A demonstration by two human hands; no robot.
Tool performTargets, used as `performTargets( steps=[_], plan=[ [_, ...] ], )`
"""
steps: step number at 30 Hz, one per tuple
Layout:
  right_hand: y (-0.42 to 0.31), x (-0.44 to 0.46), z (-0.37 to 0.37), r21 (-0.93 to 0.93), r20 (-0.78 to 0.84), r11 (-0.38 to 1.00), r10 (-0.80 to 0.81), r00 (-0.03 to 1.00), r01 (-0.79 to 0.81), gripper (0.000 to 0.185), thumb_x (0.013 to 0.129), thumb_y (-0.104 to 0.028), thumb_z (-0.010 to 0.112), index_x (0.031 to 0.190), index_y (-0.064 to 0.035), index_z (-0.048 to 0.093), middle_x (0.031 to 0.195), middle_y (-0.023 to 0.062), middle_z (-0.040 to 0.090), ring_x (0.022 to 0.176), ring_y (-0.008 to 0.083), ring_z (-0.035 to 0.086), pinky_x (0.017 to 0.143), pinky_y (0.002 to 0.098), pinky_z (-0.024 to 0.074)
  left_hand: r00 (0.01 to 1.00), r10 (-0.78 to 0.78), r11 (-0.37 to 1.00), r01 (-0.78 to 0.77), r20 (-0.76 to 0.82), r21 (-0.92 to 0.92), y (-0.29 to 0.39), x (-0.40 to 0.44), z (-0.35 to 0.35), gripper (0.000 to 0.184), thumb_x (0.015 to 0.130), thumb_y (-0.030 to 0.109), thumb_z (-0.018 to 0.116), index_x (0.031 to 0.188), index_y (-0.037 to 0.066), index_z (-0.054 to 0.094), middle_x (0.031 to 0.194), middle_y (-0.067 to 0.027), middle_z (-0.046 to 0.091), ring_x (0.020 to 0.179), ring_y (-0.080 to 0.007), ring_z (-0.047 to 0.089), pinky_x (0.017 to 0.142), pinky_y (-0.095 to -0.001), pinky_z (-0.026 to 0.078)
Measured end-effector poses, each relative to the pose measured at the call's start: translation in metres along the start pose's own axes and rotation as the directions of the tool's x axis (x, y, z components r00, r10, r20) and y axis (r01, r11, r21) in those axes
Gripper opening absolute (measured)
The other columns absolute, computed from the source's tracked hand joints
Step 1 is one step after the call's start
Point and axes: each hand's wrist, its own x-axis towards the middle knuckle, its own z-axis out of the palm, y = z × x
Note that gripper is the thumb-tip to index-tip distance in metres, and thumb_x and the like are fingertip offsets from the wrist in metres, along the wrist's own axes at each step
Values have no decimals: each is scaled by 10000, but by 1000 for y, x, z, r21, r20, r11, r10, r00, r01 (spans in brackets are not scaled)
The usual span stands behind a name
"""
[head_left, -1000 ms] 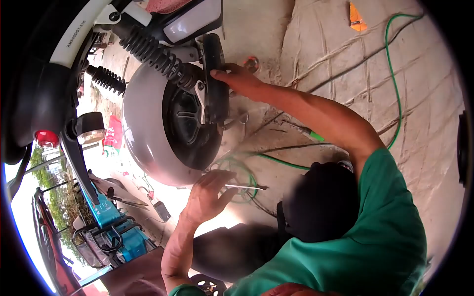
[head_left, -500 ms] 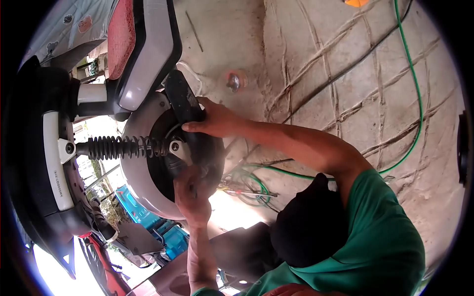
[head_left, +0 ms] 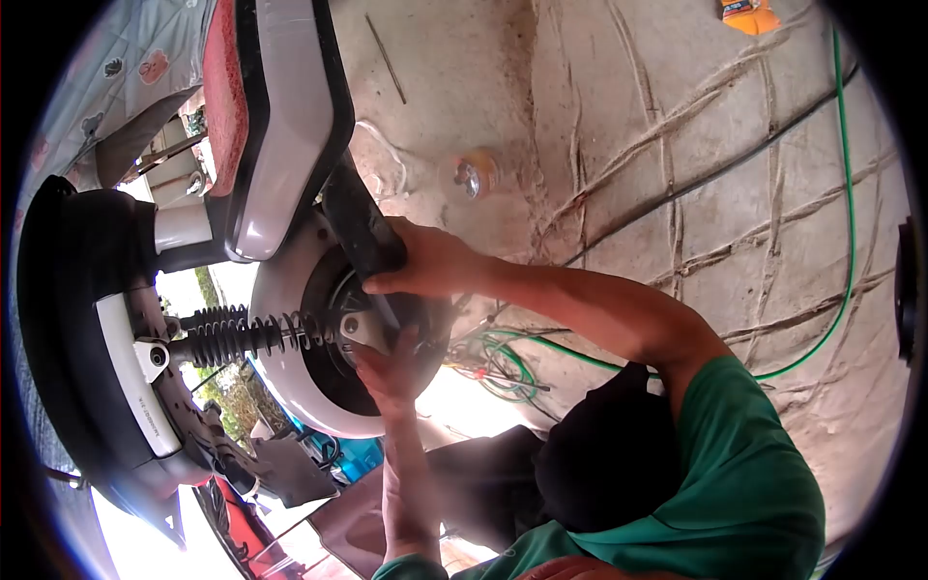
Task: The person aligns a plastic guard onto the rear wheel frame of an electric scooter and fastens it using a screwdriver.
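Note:
My right hand point(head_left: 430, 259) is wrapped round a long black part point(head_left: 360, 217) beside the wheel, with the thumb on its near side. Lower down, my left hand point(head_left: 389, 372) is closed by the wheel hub, just under a silver bracket point(head_left: 363, 330); anything in its fingers is hidden. The wheel has a pale outer surface point(head_left: 286, 379) and a dark centre. A black coil shock absorber point(head_left: 237, 341) runs from the vehicle's white-trimmed frame point(head_left: 135, 372) to that bracket.
A grey and red seat section point(head_left: 290, 126) is above the wheel. A clear round object point(head_left: 474, 176), a green hose point(head_left: 849, 213), a dark cable point(head_left: 715, 174) and an orange packet point(head_left: 749, 14) lie on the cracked floor. My dark-clad legs point(head_left: 483, 483) are below.
My left hand has moved from the wheel's lower edge to the hub area. My right hand stays on the black part. The camera view has turned, showing more of the seat.

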Motion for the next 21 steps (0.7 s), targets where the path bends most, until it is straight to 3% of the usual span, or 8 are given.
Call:
performTargets(
  steps=[9, 12, 14, 15, 16, 17, 20, 21],
  plan=[
    [-9, -2, -10, -11, 100, 997, 83, 992, -82, 965, 756, -600, 775, 1437, -18, 416, 1166, 238, 671, 1108, 365, 659, 962, 415, 499, 983, -94, 995, 88, -159, -46, 13, 1, 16, 708, 803, 256, 830, 1315, -100, 497, 1258, -267, 606, 1133, -369, 620, 988, -439, 475],
    [3, 8, -3, -75, 74, 997, 5, 997, 0, 973, 765, -626, 763, 1421, 3, 417, 1169, 250, 666, 1113, 372, 655, 965, 419, 497, 979, -88, 996, 82, -182, -42, 4, 3, 21, 688, 811, 284, 824, 1289, -108, 520, 1226, -262, 627, 1109, -361, 636, 959, -438, 493],
    [9, 13, -1, -63, 57, 996, -62, 996, 66, 945, 760, -628, 763, 1366, 27, 451, 1121, 256, 678, 1075, 401, 663, 938, 442, 505, 945, 251, 953, -204, -208, 222, -2, 4, 24, 688, 808, 299, 827, 1278, -107, 530, 1211, -257, 637, 1097, -353, 641, 946, -438, 497],
    [7, 12, 0, -54, 55, 995, -82, 995, 85, 933, 758, -629, 762, 1338, 39, 468, 1097, 259, 684, 1056, 416, 667, 924, 454, 510, 968, 100, 994, -85, -230, 73, 8, 4, 24, 698, 797, 316, 837, 1270, -103, 542, 1196, -254, 646, 1084, -352, 648, 936, -438, 503],
    [6, 13, -3, -98, 112, 991, -76, 991, 87, 959, 781, -659, 739, 1394, 12, 434, 1175, 255, 663, 1126, 400, 644, 974, 420, 492, 968, -53, 996, 34, -247, -80, 18, 2, 25, 709, 785, 333, 848, 1263, -99, 553, 1181, -250, 655, 1071, -352, 655, 927, -438, 508],
    [-1, 13, -7, -49, 173, 993, -99, 980, 109, 954, 780, -666, 737, 1382, 16, 449, 1183, 252, 662, 1127, 397, 643, 981, 417, 489, 949, -187, 982, 186, -253, -28, 24, 1, 24, 750, 760, 373, 866, 1265, -93, 565, 1164, -242, 668, 1062, -360, 665, 919, -435, 515],
    [-1, 25, -9, -113, 292, 988, -66, 954, 103, 764, 826, -650, 702, 1215, 5, 646, 1123, 208, 692, 1076, 329, 654, 926, 383, 499, 943, -157, 980, 112, -293, -165, 24, 4, 28, 754, 740, 406, 875, 1234, -92, 599, 1153, -234, 685, 1049, -358, 678, 905, -429, 522],
    [-1, 30, -5, -107, 319, 991, -46, 947, 84, 758, 827, -663, 694, 1201, -3, 672, 1139, 189, 695, 1084, 310, 651, 929, 369, 496, 935, -166, 982, 130, -314, -135, 24, 5, 29, 746, 737, 407, 877, 1223, -91, 609, 1161, -233, 688, 1049, -350, 682, 905, -426, 522]
  ],
)
